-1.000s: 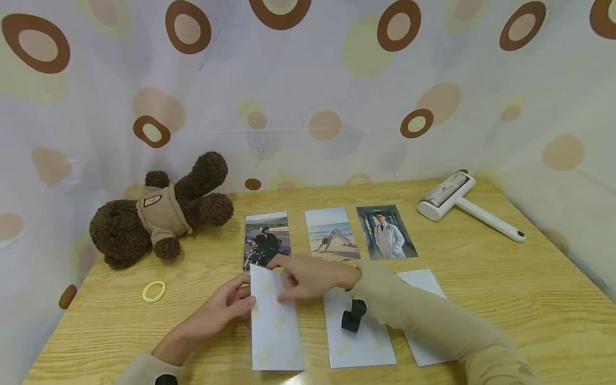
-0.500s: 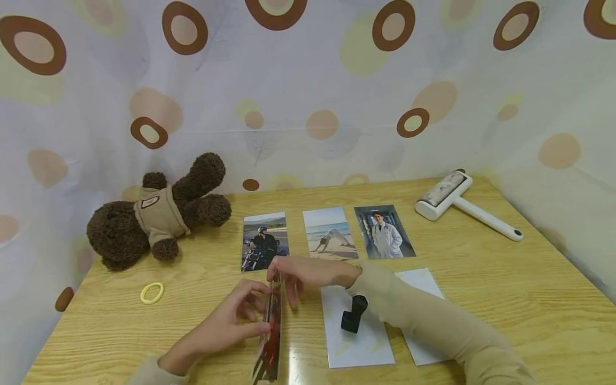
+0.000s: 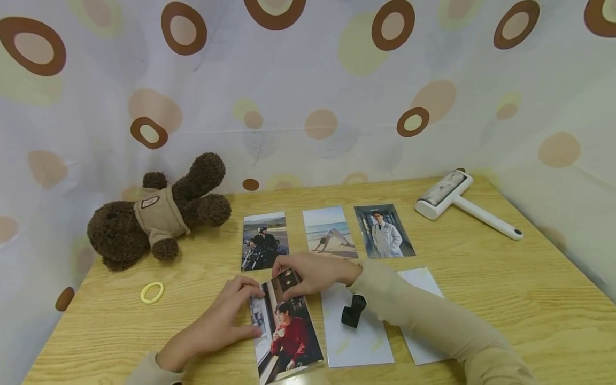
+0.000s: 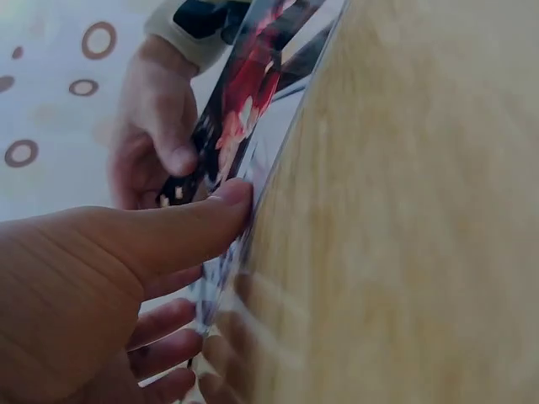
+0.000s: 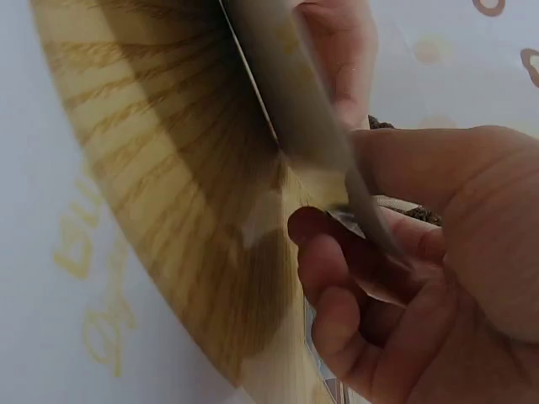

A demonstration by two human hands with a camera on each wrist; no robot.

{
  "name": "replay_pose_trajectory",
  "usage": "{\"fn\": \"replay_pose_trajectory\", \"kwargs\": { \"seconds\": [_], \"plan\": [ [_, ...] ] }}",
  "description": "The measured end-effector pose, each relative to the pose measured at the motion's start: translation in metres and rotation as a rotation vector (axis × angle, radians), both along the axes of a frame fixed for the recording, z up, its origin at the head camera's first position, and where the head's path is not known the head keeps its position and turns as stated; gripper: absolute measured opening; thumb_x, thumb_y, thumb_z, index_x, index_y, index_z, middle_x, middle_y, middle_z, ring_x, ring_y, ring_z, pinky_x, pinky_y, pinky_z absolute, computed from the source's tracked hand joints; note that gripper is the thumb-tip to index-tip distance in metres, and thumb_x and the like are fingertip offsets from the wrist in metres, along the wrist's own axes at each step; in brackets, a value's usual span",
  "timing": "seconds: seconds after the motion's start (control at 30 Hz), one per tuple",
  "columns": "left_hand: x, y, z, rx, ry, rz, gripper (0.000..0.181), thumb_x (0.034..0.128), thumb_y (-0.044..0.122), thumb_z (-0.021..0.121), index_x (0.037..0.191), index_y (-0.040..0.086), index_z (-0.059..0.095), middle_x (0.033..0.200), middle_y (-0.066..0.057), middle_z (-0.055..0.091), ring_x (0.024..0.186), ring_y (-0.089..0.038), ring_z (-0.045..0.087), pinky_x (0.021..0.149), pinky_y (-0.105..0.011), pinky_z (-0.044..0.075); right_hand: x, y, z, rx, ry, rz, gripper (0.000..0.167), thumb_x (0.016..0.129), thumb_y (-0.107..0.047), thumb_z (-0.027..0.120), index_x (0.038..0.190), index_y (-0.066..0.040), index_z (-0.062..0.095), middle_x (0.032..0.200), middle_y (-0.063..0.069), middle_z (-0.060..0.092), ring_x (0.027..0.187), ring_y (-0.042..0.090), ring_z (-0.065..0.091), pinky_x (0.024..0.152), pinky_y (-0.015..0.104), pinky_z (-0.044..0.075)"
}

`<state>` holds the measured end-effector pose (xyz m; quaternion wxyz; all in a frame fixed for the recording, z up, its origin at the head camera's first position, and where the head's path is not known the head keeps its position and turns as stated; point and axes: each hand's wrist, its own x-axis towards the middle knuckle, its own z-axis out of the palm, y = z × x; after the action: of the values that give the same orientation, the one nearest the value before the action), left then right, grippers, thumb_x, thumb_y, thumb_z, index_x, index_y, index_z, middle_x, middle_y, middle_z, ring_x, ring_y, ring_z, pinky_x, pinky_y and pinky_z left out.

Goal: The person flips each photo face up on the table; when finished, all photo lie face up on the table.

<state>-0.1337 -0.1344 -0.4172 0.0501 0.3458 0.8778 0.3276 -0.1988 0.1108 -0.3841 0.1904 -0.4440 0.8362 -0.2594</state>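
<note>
On the left of the tabletop (image 3: 505, 299) lay a yellow ring (image 3: 152, 302). Next, the left hand (image 3: 216, 323) pinched one long edge of a tilted photo (image 3: 294, 337), the right hand (image 3: 313, 274) gripping its far end. Just right of that I saw a white card (image 3: 363, 345).

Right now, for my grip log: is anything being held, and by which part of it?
Yes, the photo of a person in a red top. The right hand pinches its far end; the left hand holds its left edge.
</note>
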Motion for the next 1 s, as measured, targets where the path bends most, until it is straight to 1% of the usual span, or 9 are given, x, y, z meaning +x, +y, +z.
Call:
{"fn": "replay_pose_trajectory", "kwargs": {
  "seconds": [0.1, 0.17, 0.3, 0.37, 0.43, 0.53, 0.63, 0.8, 1.0],
  "plan": [
    [-0.003, -0.005, 0.003, -0.050, 0.011, -0.015, 0.049, 0.0765, 0.026, 0.081, 0.119, 0.014, 0.058, 0.130, -0.002, 0.046, 0.116, -0.021, 0.041, 0.091, -0.044, 0.035, 0.000, -0.002, -0.002, 0.051, 0.027, 0.020, 0.041, 0.086, -0.023, 0.074, 0.119, -0.010, 0.052, 0.120, 0.006, 0.062, 0.110, 0.015, 0.059, 0.093, 0.024, 0.047],
    [-0.004, -0.008, 0.006, -0.085, 0.005, -0.025, 0.049, 0.0778, 0.024, 0.079, 0.121, 0.014, 0.058, 0.131, -0.003, 0.047, 0.118, -0.023, 0.042, 0.090, -0.044, 0.034, 0.000, -0.005, -0.004, 0.091, 0.046, 0.018, 0.045, 0.085, -0.025, 0.075, 0.120, -0.011, 0.051, 0.120, 0.005, 0.061, 0.109, 0.013, 0.058, 0.092, 0.024, 0.047],
    [-0.005, -0.012, 0.010, -0.131, -0.020, -0.057, 0.051, 0.0820, 0.024, 0.076, 0.127, 0.010, 0.056, 0.136, -0.008, 0.045, 0.124, -0.030, 0.042, 0.095, -0.055, 0.036, 0.004, -0.009, -0.006, 0.177, 0.095, -0.006, 0.049, 0.083, -0.033, 0.076, 0.120, -0.013, 0.050, 0.118, 0.003, 0.058, 0.101, 0.010, 0.057, 0.087, 0.022, 0.047],
    [-0.005, -0.015, 0.012, -0.146, -0.034, -0.070, 0.058, 0.0818, 0.030, 0.076, 0.131, 0.009, 0.053, 0.139, -0.010, 0.043, 0.127, -0.032, 0.040, 0.097, -0.060, 0.035, 0.007, -0.011, -0.006, 0.206, 0.115, -0.027, 0.048, 0.082, -0.036, 0.076, 0.117, -0.015, 0.051, 0.114, 0.002, 0.057, 0.092, 0.008, 0.055, 0.080, 0.020, 0.046],
    [-0.005, -0.016, 0.013, -0.157, -0.044, -0.079, 0.069, 0.0784, 0.040, 0.078, 0.134, 0.008, 0.051, 0.141, -0.010, 0.041, 0.128, -0.032, 0.040, 0.099, -0.062, 0.034, 0.010, -0.013, -0.006, 0.226, 0.129, -0.051, 0.047, 0.081, -0.038, 0.076, 0.116, -0.016, 0.052, 0.110, 0.002, 0.054, 0.081, 0.007, 0.051, 0.073, 0.019, 0.044],
    [-0.005, -0.017, 0.014, -0.170, -0.048, -0.069, 0.086, 0.0694, 0.052, 0.081, 0.136, 0.007, 0.050, 0.143, -0.011, 0.040, 0.128, -0.031, 0.039, 0.100, -0.061, 0.034, 0.013, -0.016, -0.004, 0.235, 0.157, -0.091, 0.045, 0.081, -0.039, 0.077, 0.114, -0.018, 0.053, 0.107, 0.001, 0.049, 0.075, 0.007, 0.047, 0.067, 0.018, 0.042],
    [-0.005, -0.016, 0.015, -0.182, -0.055, -0.054, 0.092, 0.0650, 0.057, 0.082, 0.136, 0.008, 0.049, 0.143, -0.010, 0.040, 0.129, -0.030, 0.038, 0.102, -0.060, 0.033, 0.016, -0.017, -0.004, 0.241, 0.173, -0.127, 0.044, 0.080, -0.040, 0.078, 0.112, -0.019, 0.056, 0.104, 0.002, 0.045, 0.072, 0.008, 0.046, 0.063, 0.019, 0.040],
    [-0.005, -0.016, 0.013, -0.198, -0.046, -0.059, 0.092, 0.0649, 0.059, 0.081, 0.136, 0.009, 0.050, 0.143, -0.009, 0.040, 0.129, -0.030, 0.038, 0.102, -0.060, 0.034, 0.018, -0.016, -0.004, 0.252, 0.172, -0.155, 0.044, 0.079, -0.041, 0.078, 0.112, -0.020, 0.058, 0.101, 0.002, 0.042, 0.068, 0.009, 0.044, 0.059, 0.019, 0.037],
    [-0.006, -0.017, 0.012, -0.227, 0.013, -0.082, 0.086, 0.0711, 0.059, 0.076, 0.135, 0.008, 0.050, 0.143, -0.009, 0.040, 0.127, -0.027, 0.040, 0.102, -0.056, 0.038, 0.017, -0.008, -0.005, 0.238, 0.155, -0.108, 0.040, 0.086, -0.038, 0.072, 0.119, -0.020, 0.058, 0.105, 0.001, 0.046, 0.070, 0.008, 0.042, 0.063, 0.019, 0.037]
  ]
}}
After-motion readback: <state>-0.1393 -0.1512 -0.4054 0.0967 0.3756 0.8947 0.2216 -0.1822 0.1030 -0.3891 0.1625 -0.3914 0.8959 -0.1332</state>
